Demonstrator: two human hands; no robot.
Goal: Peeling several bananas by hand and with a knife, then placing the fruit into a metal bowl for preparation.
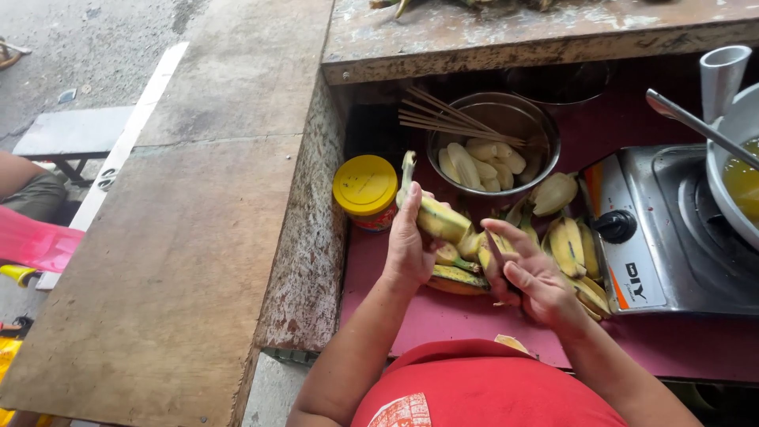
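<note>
While I watch the head view, notes:
Left hand (408, 251): fingers wrapped round a half-peeled banana (439, 218), above the red counter (443, 320).
Right hand (531, 273): fingers loosely spread, stripping peel.
Done: peeled bananas (481, 164) in metal bowl (540, 126).
Left: unpeeled pile (573, 249) beside stove (672, 229).

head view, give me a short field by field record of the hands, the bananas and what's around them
left hand: left hand grips an unpeeled banana, stem end up
right hand: right hand works at the banana's lower end, fingers spread; any tool is hidden
pile: peels and bananas on the red counter
bowl: metal bowl holding peeled bananas, wooden skewers across its rim
jar: yellow-lidded jar left of the hands
stove: gas stove on the right, pan of oil on it
</note>
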